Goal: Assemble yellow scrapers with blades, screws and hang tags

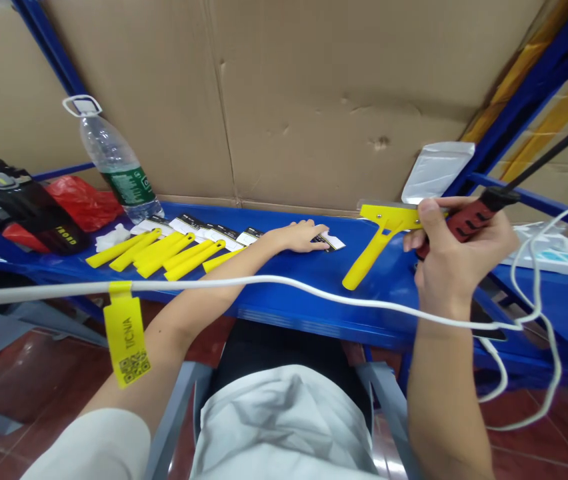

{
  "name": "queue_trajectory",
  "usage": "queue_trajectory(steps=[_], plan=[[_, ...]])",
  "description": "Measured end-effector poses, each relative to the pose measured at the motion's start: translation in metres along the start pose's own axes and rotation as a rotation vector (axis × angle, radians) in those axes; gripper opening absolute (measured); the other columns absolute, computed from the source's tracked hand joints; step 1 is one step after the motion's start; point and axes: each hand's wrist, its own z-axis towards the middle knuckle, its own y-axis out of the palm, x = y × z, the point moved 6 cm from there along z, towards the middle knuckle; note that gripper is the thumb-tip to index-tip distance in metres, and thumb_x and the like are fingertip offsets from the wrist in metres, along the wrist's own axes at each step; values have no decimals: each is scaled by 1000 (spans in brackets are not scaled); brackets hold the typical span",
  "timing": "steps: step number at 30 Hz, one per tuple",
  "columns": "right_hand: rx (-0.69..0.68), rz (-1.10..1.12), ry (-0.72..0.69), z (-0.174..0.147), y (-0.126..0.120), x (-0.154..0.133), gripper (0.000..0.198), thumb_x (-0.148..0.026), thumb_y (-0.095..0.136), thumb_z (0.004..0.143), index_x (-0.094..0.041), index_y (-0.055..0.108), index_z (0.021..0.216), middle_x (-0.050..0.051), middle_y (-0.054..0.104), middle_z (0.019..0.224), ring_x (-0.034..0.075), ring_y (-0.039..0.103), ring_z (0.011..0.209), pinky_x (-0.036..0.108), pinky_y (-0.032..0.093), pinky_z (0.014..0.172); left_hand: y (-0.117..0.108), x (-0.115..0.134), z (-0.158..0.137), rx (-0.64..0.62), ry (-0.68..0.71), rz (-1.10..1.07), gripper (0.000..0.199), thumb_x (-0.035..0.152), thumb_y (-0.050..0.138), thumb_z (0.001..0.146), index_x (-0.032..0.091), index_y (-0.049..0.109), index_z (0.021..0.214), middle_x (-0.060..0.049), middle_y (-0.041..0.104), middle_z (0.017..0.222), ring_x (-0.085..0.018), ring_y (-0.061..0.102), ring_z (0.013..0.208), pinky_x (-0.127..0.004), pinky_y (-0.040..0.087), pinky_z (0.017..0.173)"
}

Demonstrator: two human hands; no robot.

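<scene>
My right hand (447, 257) is closed around a red and black screwdriver (469, 220), whose dark shaft points up to the right. The same hand pinches the end of a yellow scraper (381, 233) with a clear strip along its wide head; its handle slants down to the left. My left hand (307, 237) rests on the blue shelf with its fingers stretched over a black and white card (333, 242). Left of it, several yellow scrapers (181, 257) lie in a row, their heads near black and white cards (214, 233).
A white cable (289, 281) with a yellow tag (127, 340) crosses in front of my arms. At the left stand a water bottle (127, 170), a black case (39, 210) and a red bag (87, 200). Cardboard (289, 100) backs the blue shelf (284, 293). A white packet (439, 170) leans at the right.
</scene>
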Motion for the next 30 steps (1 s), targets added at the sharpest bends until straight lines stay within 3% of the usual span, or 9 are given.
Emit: queue_trajectory(steps=[8, 13, 20, 24, 30], plan=[[2, -19, -2, -1, 1, -1, 25, -28, 96, 73, -22, 74, 82, -6, 60, 57, 13, 53, 40, 32, 42, 40, -5, 20, 6, 180, 236, -78, 83, 54, 72, 100, 18, 49, 171, -20, 59, 150, -35, 62, 136, -43, 49, 116], [-2, -20, -3, -1, 1, -1, 24, -27, 96, 74, -22, 74, 81, -6, 62, 57, 14, 52, 39, 33, 40, 38, -16, 28, 7, 311, 309, -157, 61, 38, 72, 105, 8, 62, 156, -23, 69, 145, -34, 64, 136, -44, 47, 118], [7, -44, -10, 0, 0, 0, 22, -28, 95, 73, -23, 75, 81, -6, 63, 56, 14, 53, 39, 33, 43, 40, -33, 23, 5, 465, 238, -312, 45, 25, 80, 96, 19, 70, 140, -13, 79, 128, -30, 70, 119, -45, 49, 111], [2, -23, -13, 2, -1, 3, 25, -30, 97, 73, -23, 75, 80, -7, 61, 54, 14, 53, 38, 31, 43, 38, -37, 21, 2, 499, 178, -261, 36, 23, 81, 94, 22, 74, 129, -9, 82, 119, -32, 66, 123, -50, 42, 114], [-25, -11, -36, 3, -2, 5, 24, -32, 97, 75, -22, 77, 82, -8, 57, 50, 14, 54, 37, 29, 43, 37, -39, 22, 0, 552, 115, -206, 37, 18, 78, 95, 25, 73, 130, -7, 82, 116, -32, 62, 127, -50, 37, 114]])
